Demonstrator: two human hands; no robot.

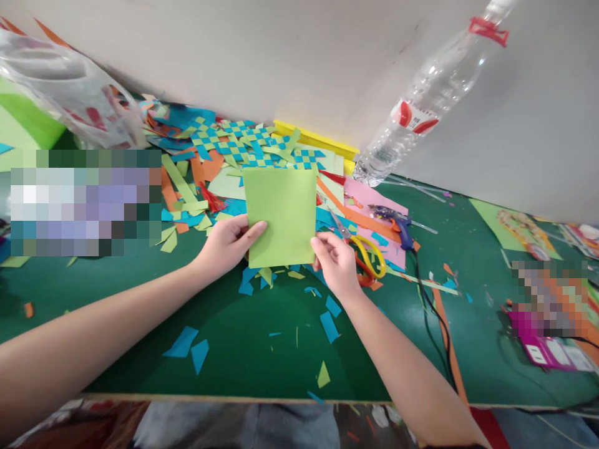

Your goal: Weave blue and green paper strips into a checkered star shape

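Note:
Between my two hands is a light green sheet of paper (281, 215), raised above the table and facing me. My left hand (233, 240) pinches its left edge, thumb lying on the front. At the lower right edge my right hand (334, 255) grips it, with the fingers curled behind. Close beyond the right hand lie scissors (372, 252) with yellow and orange handles. Behind the sheet, woven blue and green paper pieces (234, 140) are heaped, partly hidden by it. Blue paper scraps (182, 342) are scattered on the table nearer me.
A clear plastic bottle (421, 93) stands against the wall. A blue glue gun (403, 227) rests on pink paper, its black cord (433, 299) trailing to the front edge. A plastic bag (88, 93) sits at the back left. Paper strips litter the green table (262, 355).

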